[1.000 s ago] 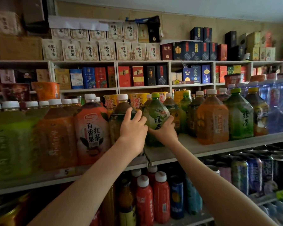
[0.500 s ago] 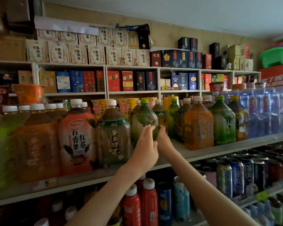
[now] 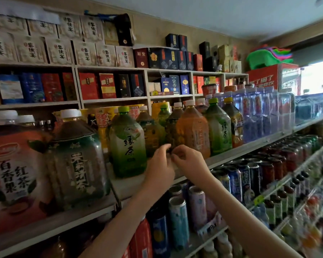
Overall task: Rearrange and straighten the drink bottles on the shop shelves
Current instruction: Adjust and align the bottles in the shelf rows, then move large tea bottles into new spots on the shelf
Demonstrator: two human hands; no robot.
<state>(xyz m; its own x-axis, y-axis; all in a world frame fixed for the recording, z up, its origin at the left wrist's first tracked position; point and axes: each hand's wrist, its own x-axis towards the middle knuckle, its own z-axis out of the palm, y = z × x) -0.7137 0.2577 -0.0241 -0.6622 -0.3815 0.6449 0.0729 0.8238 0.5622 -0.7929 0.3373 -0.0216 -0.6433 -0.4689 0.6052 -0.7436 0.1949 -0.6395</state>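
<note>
1. On the drinks shelf (image 3: 127,187), just right of the front green tea bottle (image 3: 128,146), both hands are raised close together. The left hand (image 3: 159,164) and right hand (image 3: 189,162) have their fingers curled inward, with the fingertips almost meeting.
2. They sit in front of a dark bottle (image 3: 172,127), which stands set back between the green tea bottle and the orange bottle (image 3: 193,131).
3. Hand state: curled and near-touching. Cannot tell whether they pinch the dark bottle, only brush its wall, or hold nothing. Blur and the backs of the hands hide the contact.
4. Step in hand (judgement): bring the set-back dark bottle forward into line with the front row.
5. Method, as advised:
   - Take the body low down, one hand on each side, not by the cap.
   - Slide it along the shelf rather than lifting it, since a full bottle this size looks heavy.
   - The gap is narrow, so keep the knuckles off both neighbours.
   - Stop when its front is level with theirs, then turn the label outward.
6. Appearance:
   - All three are large plastic bottles with sloping shoulders, upright and apparently full.
   - The green tea bottle has a green cap and an outward-facing label with black characters.
   - The dark bottle has a white cap and brown contents, and its label is not readable.
   - The orange bottle has a white cap.
7. Risk (judgement): the front row stands near the shelf edge, with cans (image 3: 235,179) racked below.
</note>
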